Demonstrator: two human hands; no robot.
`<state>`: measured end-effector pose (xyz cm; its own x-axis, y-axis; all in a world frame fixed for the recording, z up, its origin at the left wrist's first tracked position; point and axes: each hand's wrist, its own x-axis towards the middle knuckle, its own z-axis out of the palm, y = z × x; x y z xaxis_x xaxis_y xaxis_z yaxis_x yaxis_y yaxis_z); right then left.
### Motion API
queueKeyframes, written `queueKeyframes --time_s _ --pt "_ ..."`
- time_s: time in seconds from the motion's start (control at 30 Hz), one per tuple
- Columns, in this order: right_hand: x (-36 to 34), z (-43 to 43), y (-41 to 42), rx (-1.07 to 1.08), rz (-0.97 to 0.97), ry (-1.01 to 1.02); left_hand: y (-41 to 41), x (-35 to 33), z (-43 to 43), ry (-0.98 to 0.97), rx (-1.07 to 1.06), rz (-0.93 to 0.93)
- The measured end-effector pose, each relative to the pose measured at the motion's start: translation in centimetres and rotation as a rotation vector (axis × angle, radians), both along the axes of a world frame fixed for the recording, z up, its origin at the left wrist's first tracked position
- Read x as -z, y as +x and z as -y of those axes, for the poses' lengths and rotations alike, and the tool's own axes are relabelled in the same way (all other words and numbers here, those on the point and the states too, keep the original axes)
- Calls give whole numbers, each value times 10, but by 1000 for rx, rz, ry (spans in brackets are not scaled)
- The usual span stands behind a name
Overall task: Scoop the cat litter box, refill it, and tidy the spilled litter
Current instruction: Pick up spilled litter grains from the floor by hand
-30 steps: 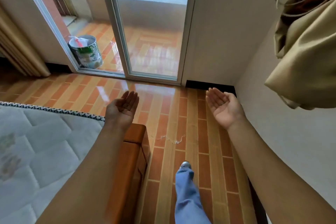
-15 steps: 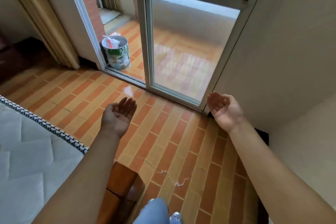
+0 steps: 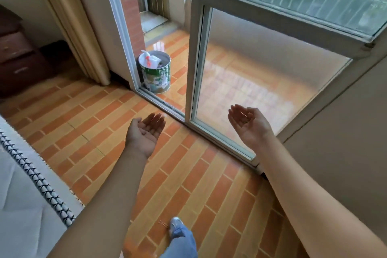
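Well, the litter box is nowhere in view, nor a scoop, nor any spilled litter, so we cannot say where it sits or how it looks. Our guess is the balcony beyond the door (image 3: 251, 81), since that is the way we face.

Our left hand (image 3: 144, 132) is out ahead, palm up, fingers straight and close together, holding nothing. Our right hand (image 3: 249, 125) is out too, palm up, fingers loosely curved, and just as empty. Both hover above the floor (image 3: 188, 184) of orange brick-pattern tiles, near the door track, touching nothing.

The glass pane stands on the right, and the gap to its left is open to the balcony. Just past the track in that gap stands a tin (image 3: 156, 73) with a green-and-white label and a white bag (image 3: 149, 60) with red marks in its mouth. We judge it may take the scooped waste, though that is not certain.

As for handling, we expect a filled box to be heavy for its size, with loose grains that slide to the low side when it tips. We would take it by the rim on two opposite sides, one hand each, and keep it level. Better to scoop where it stands than to carry it. Fresh litter should pour fast and scatter, so we would pour from low down.

A mattress (image 3: 21, 205) edge lies at our left, and a shoe (image 3: 175, 223) shows below.
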<state>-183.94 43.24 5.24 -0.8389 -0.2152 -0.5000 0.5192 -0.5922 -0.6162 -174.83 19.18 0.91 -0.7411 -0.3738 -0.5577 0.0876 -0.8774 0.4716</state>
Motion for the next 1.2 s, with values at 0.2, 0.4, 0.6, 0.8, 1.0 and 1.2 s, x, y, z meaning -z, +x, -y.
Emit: queueKeyframes --time_s 0.2,0.4,0.6,0.8,1.0,1.2 --pt "-1 81 -96 -84 10 -29 -81 -6 62 3 -51 20" --pt "2 164 -180 -187 31 -15 -151 -11 124 -9 -111 24" --pt "20 249 -282 -280 43 -55 -242 -13 193 -65 -163 49" --pt "33 330 -391 -357 81 -65 -343 -12 259 -66 -194 115" --pt "28 400 -476 -394 121 -19 -428 -5 327 -35 -235 101" --pt "41 465 -544 -344 145 -26 -508 17 397 4 -216 62"
